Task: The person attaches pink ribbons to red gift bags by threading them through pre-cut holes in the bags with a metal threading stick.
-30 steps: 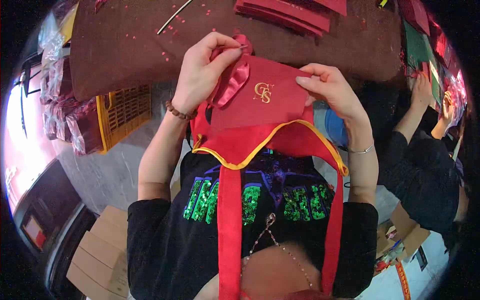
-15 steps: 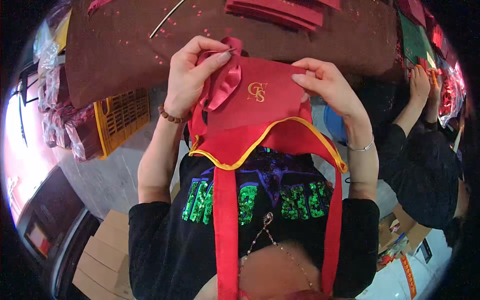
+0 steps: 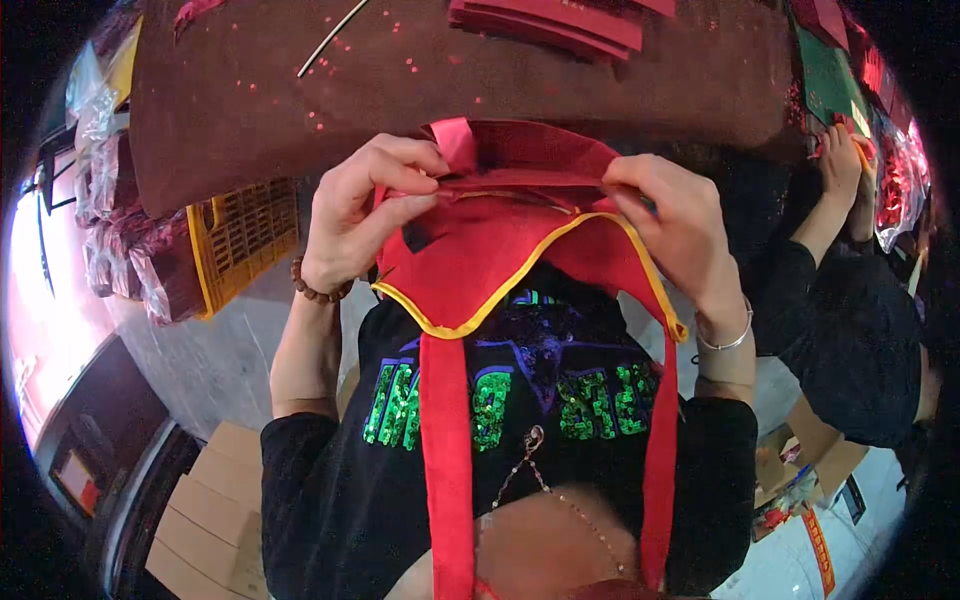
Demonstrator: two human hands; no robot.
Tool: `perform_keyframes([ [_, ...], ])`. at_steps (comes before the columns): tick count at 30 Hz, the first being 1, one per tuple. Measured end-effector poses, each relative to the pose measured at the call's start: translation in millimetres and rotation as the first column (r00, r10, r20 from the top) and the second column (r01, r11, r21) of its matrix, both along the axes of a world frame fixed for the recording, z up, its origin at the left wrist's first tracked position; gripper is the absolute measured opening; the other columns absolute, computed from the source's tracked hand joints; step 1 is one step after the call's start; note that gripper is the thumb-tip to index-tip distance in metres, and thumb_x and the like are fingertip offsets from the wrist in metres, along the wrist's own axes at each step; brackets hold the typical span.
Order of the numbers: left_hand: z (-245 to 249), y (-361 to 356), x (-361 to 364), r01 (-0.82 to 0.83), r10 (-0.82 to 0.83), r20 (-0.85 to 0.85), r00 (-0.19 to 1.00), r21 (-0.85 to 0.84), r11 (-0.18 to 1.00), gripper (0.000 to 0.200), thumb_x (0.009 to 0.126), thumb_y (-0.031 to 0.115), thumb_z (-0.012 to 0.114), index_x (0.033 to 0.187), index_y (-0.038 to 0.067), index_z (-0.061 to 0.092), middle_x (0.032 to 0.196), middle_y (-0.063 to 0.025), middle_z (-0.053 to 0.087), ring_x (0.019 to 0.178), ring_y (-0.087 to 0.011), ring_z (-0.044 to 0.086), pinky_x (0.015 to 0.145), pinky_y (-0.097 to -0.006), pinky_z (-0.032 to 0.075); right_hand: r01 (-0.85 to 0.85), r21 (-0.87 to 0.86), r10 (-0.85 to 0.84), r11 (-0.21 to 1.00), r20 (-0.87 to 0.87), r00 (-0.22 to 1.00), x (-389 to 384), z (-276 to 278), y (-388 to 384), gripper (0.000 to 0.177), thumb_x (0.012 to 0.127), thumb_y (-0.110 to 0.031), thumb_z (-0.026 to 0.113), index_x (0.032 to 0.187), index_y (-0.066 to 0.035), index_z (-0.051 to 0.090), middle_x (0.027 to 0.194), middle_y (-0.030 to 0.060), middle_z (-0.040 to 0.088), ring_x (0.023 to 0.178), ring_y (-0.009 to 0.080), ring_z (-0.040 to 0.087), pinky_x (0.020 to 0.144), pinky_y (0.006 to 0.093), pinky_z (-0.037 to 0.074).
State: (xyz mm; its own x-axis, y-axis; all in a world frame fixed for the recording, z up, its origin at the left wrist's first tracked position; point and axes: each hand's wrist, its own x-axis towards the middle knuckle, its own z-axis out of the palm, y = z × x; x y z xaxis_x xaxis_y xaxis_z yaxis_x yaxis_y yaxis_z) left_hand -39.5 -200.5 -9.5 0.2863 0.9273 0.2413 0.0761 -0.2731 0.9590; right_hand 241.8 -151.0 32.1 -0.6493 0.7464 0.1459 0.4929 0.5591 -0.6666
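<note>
A dark red bag [image 3: 540, 145] is held up between both hands, its mouth parted and its printed face out of sight. My left hand [image 3: 375, 205] pinches the left side of its rim beside a pink-red ribbon [image 3: 455, 146]. At the right corner my right hand [image 3: 675, 215] has its fingers closed on the rim. Beneath the bag hangs a red apron [image 3: 480, 255] with yellow trim, worn on the body, its two straps running down over the black shirt.
Ahead lies a brown-covered table [image 3: 400, 100] with red packets [image 3: 560, 25] and a thin stick [image 3: 333, 38]. A yellow crate [image 3: 245, 240] stands at the left, cardboard [image 3: 205, 510] lower left. A co-worker's hand [image 3: 840, 165] works at the right.
The bag has tipped so its gold lettering no longer shows and its opening faces up. Both hands have lowered slightly, and my left hand has let the ribbon loop go for the rim.
</note>
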Motion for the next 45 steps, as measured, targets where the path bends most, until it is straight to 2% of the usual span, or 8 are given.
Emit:
perform_keyframes([
  [21,2,-12,-1,-0.103,0.105,-0.015,0.994,0.112,0.988,0.019,0.071,-0.009,0.064,0.085,0.000,0.057,0.096,-0.0114,0.059,0.092,-0.0221,0.056,0.087,-0.0350,0.042,0.046,0.296,-0.014,0.954,-0.109,0.994,-6,-11,-6,0.025,0.066,0.005,0.065,0.089,-0.002,0.059,0.086,0.0142,0.062,0.082,0.0286,0.062,0.070,0.0332,0.050],
  [30,-8,9,9,-0.261,0.270,0.036,0.962,-0.164,0.951,0.014,0.081,-0.002,0.059,0.094,0.000,0.057,0.097,-0.0072,0.058,0.087,-0.0105,0.054,0.078,-0.0219,0.043,-0.171,-0.206,0.162,0.964,-0.056,0.985,-13,-15,13,0.022,0.079,-0.005,0.060,0.100,0.000,0.061,0.089,0.0102,0.055,0.080,0.0213,0.059,0.066,0.0293,0.050],
  [32,-6,22,15,-0.281,0.298,0.054,0.953,-0.215,0.935,0.012,0.084,0.002,0.059,0.096,0.000,0.057,0.095,-0.0038,0.058,0.084,-0.0071,0.053,0.074,-0.0202,0.043,-0.053,-0.598,-0.032,0.800,-0.131,0.991,-12,-18,24,0.021,0.083,-0.007,0.059,0.102,0.001,0.060,0.089,0.0056,0.055,0.081,0.0128,0.057,0.064,0.0252,0.050],
  [34,-8,36,17,-0.295,0.337,0.104,0.936,-0.292,0.910,0.013,0.084,0.004,0.059,0.097,0.000,0.057,0.093,-0.0016,0.059,0.082,-0.0057,0.052,0.071,-0.0188,0.042,-0.004,-0.712,-0.171,0.702,-0.173,0.970,-14,-23,34,0.024,0.085,-0.012,0.060,0.105,0.000,0.059,0.088,0.0026,0.057,0.072,0.0088,0.057,0.060,0.0219,0.049],
  [36,-8,44,18,-0.364,0.398,0.089,0.913,-0.261,0.894,0.013,0.082,0.005,0.061,0.095,0.003,0.059,0.091,-0.0024,0.060,0.083,-0.0103,0.054,0.073,-0.0232,0.043,0.036,-0.815,-0.213,0.579,-0.109,0.971,-14,-13,42,0.025,0.084,-0.015,0.061,0.106,-0.002,0.059,0.082,0.0004,0.059,0.066,0.0065,0.056,0.057,0.0202,0.048],
  [38,-1,51,19,-0.487,0.698,-0.278,0.660,0.548,0.680,0.014,0.078,0.006,0.063,0.091,0.008,0.061,0.088,-0.0038,0.060,0.086,-0.0180,0.054,0.078,-0.0304,0.040,0.020,-0.826,-0.203,0.564,-0.114,0.973,-16,-16,45,0.025,0.085,-0.016,0.061,0.105,-0.003,0.058,0.079,-0.0008,0.059,0.064,0.0055,0.055,0.056,0.0194,0.047],
  [42,8,30,55,-0.188,0.516,-0.519,0.681,0.558,0.809,0.012,0.074,0.013,0.066,0.084,0.014,0.061,0.083,-0.0004,0.057,0.085,-0.0205,0.052,0.074,-0.0359,0.034,-0.014,-0.863,-0.188,0.505,-0.126,0.974,-21,-28,40,0.023,0.085,-0.016,0.060,0.104,-0.003,0.058,0.077,-0.0024,0.059,0.063,0.0034,0.054,0.053,0.0181,0.045],
  [45,-13,30,70,-0.199,0.457,-0.518,0.723,0.477,0.856,0.012,0.074,0.016,0.066,0.085,0.016,0.061,0.077,0.0005,0.054,0.081,-0.0202,0.051,0.073,-0.0356,0.032,-0.045,-0.866,-0.199,0.497,-0.164,0.966,-21,-37,35,0.023,0.086,-0.015,0.059,0.104,-0.002,0.058,0.078,-0.0020,0.060,0.063,0.0029,0.054,0.053,0.0177,0.044],
])
